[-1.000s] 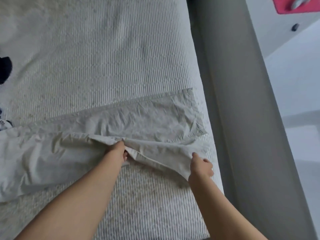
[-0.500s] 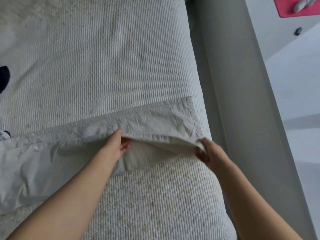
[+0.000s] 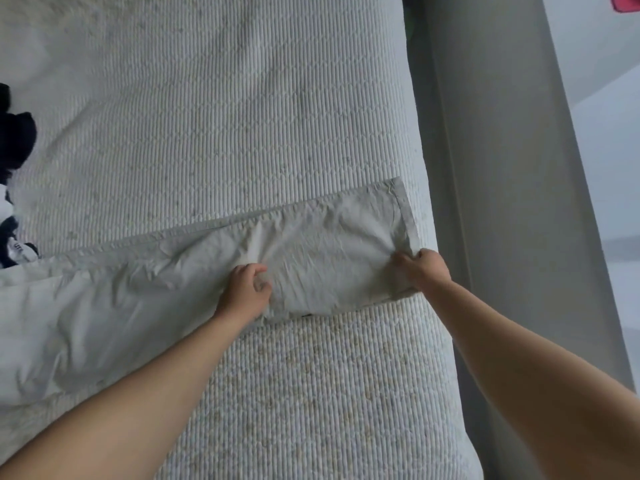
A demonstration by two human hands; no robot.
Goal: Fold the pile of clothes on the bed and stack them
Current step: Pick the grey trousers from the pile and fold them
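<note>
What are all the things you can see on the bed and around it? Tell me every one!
trousers: one pair, pale grey, laid flat across the bed, legs stacked, hem by the right edge
bed cover: one, white, ribbed, under everything
dark clothes: a small heap, navy and white, at the far left edge
bed frame: one, grey, along the right side
red thing: one, top right corner, too cut off to tell
left hand: one, pinching the trousers mid-leg
right hand: one, gripping the hem end

One pale garment (image 3: 329, 258), perhaps one dark garment (image 3: 15, 133), two hands.
</note>
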